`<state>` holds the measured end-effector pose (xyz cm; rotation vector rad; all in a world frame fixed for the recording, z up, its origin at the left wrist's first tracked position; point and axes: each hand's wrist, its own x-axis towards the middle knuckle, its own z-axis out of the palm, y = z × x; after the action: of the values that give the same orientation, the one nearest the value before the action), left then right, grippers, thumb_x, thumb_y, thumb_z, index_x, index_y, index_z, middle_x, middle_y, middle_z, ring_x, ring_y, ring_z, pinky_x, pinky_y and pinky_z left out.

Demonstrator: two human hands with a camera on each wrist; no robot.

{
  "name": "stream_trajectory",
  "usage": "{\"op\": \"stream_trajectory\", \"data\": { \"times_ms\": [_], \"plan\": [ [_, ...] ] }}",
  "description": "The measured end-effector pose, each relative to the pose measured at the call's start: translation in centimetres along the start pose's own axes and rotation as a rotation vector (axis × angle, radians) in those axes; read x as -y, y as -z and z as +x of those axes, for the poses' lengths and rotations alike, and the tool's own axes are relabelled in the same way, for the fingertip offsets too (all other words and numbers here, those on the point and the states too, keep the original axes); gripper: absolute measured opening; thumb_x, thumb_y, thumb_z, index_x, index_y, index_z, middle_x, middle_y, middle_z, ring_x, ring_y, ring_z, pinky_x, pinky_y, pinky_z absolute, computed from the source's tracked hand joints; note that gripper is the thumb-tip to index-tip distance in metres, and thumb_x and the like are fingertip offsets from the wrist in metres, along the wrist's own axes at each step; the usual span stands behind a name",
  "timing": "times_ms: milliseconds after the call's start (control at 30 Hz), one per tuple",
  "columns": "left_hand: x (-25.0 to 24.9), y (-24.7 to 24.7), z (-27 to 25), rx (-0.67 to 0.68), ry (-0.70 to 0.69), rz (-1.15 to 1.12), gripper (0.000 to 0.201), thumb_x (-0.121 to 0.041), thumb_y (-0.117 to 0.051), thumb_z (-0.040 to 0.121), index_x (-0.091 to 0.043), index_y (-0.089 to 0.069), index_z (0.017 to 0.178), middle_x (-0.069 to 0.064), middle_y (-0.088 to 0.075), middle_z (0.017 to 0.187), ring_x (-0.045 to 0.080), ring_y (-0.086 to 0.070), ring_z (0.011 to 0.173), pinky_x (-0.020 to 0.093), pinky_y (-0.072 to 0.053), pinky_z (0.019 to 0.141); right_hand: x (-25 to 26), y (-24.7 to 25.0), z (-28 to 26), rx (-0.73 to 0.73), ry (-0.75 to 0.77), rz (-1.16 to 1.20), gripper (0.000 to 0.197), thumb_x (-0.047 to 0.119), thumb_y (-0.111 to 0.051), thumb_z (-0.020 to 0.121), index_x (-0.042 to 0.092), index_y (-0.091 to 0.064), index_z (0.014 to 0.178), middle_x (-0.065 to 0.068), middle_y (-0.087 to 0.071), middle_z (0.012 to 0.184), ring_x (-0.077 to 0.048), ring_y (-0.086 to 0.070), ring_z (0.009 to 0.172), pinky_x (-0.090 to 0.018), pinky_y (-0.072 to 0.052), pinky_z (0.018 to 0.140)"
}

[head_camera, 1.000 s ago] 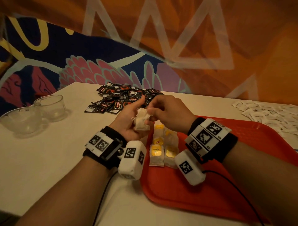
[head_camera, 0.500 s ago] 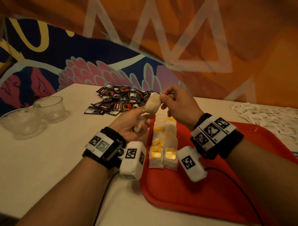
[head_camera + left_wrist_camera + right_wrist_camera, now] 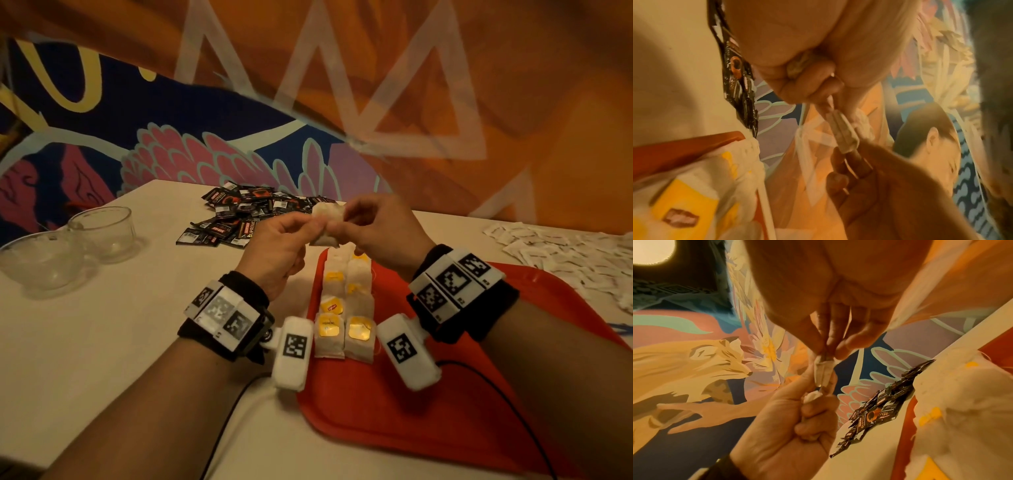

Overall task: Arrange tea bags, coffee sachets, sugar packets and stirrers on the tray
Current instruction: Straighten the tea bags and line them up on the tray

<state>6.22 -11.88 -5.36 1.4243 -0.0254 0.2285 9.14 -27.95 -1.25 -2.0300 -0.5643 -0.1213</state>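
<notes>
Hands, left hand and right hand, pinching soft papery tea bag

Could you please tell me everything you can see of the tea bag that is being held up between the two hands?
The tea bag is a small, pale, off-white pouch that looks like soft filter paper, slightly crumpled. It is held in the air above the far end of the red tray, clear of the two rows of tea bags laid there. The left hand pinches one end and the right hand the other. The wrist views show it edge-on, thin and flat. No tag is visible on it.
</notes>
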Motion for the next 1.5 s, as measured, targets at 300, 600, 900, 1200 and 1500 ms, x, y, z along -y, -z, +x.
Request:
{"op": "stream_trajectory", "data": {
  "times_ms": [300, 600, 900, 1200, 1500],
  "plan": [
    [-0.9, -0.8, -0.4, -0.027, -0.134, 0.166, 0.026, -0.036, -0.074, 0.08, -0.015, -0.063, 0.092, 0.0, -0.065, 0.083, 0.009, -0.057, 0.06, 0.015, -0.036, 0.042, 0.2, -1.5, -0.1, -0.091, 0.152, -0.328, 0.016, 0.018, -0.075, 0.082, 0.026, -0.061, 0.084, 0.007, -0.065, 0.081, -0.008, -0.061, 0.074, -0.021, -0.05, 0.065],
    [-1.0, -0.6, -0.2, -0.099, -0.064, 0.156, 0.011, -0.012, -0.067, 0.09, -0.019, -0.067, 0.083, 0.001, -0.064, 0.077, 0.017, -0.053, 0.065, 0.022, -0.034, 0.043, -0.6, -0.4, -0.5, 0.052, 0.131, -0.225, 0.012, 0.021, -0.072, 0.089, 0.023, -0.075, 0.1, 0.01, -0.073, 0.094, 0.0, -0.066, 0.086, -0.01, -0.05, 0.075],
    [-1.7, 1.3, 0.7, -0.178, 0.072, 0.086, 0.013, -0.009, -0.061, 0.095, -0.019, -0.064, 0.087, -0.001, -0.061, 0.085, 0.014, -0.059, 0.075, 0.018, -0.033, 0.041, -0.8, 0.1, 0.7, 0.145, -0.007, -0.415, 0.008, 0.031, -0.073, 0.087, 0.025, -0.068, 0.087, 0.01, -0.068, 0.088, -0.006, -0.063, 0.083, -0.019, -0.05, 0.073],
    [-1.4, 0.9, 0.4, -0.091, 0.192, 0.117, 0.01, -0.007, -0.059, 0.095, -0.015, -0.065, 0.092, 0.003, -0.064, 0.098, 0.014, -0.059, 0.076, 0.018, -0.03, 0.038, -1.0, -1.3, 1.0, 0.508, -0.254, -0.546, 0.019, 0.027, -0.076, 0.082, 0.029, -0.068, 0.1, 0.002, -0.071, 0.082, -0.007, -0.063, 0.068, -0.021, -0.051, 0.058],
    [-1.2, 0.5, -0.2, 0.132, 0.108, 0.363, 0.024, -0.027, -0.081, 0.079, -0.021, -0.065, 0.096, -0.001, -0.064, 0.088, 0.015, -0.051, 0.071, 0.024, -0.031, 0.045, 0.6, 0.3, 1.1, 0.206, -0.416, 0.414, 0.022, -0.001, -0.053, 0.088, -0.006, -0.068, 0.105, -0.013, -0.074, 0.088, -0.02, -0.069, 0.075, -0.023, -0.054, 0.06]
  ]
}}
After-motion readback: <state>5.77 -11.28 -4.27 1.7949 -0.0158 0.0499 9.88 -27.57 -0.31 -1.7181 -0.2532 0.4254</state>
